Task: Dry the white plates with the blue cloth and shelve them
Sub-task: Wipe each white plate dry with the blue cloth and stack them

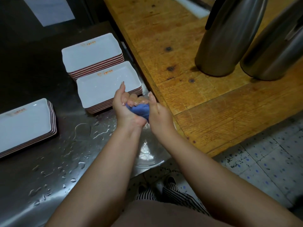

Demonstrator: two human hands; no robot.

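Note:
A balled-up blue cloth (142, 110) is squeezed between my two hands above the wet steel counter (68, 161). My left hand (126, 108) grips it from the left and my right hand (158, 112) from the right, fingers curled round it. Three stacks of white rectangular plates stand on the counter: a near stack (105, 86) just beyond my hands with water on its top plate, a far stack (91, 51) behind it, and a third stack (24, 123) at the left edge.
A wooden table (188, 63) runs along the right of the counter, with two tall steel flasks (229, 35) on it. Water drops lie over the counter's near part. Speckled floor tiles (262, 161) show at lower right.

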